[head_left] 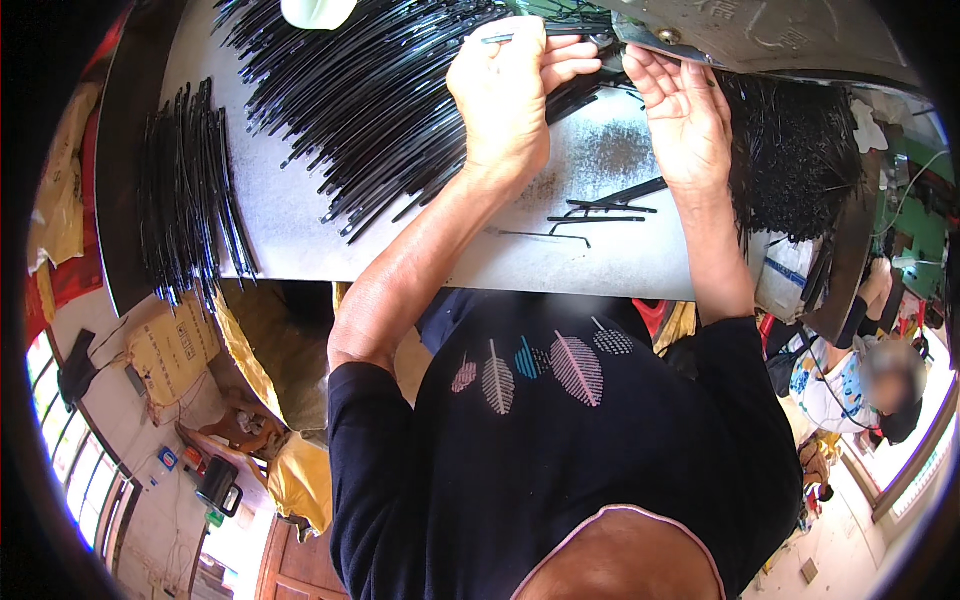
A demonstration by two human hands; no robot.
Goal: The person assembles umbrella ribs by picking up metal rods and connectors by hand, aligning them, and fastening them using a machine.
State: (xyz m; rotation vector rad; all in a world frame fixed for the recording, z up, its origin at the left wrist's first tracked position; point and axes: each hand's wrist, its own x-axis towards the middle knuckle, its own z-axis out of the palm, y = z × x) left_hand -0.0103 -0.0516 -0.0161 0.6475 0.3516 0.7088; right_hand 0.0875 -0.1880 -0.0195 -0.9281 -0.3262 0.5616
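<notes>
My left hand [505,95] is closed in a pinch on a thin black rod [496,39], which points right toward the machine. My right hand [690,125] is palm up under the edge of a grey metal machine cover [770,35]. Its fingers are stretched out, with some tips at the cover's edge; I see nothing clearly held there. A large fanned heap of thin black rods [370,120] lies on the grey metal tabletop [460,250], left of and under my left hand. A few loose bent rods [605,215] lie between my forearms.
A smaller bundle of black rods [185,190] hangs over the table's left end. A dense pile of dark rods [800,155] stands right of my right hand. A pale green object [318,10] sits at the top edge. Another person [850,385] is at the far right.
</notes>
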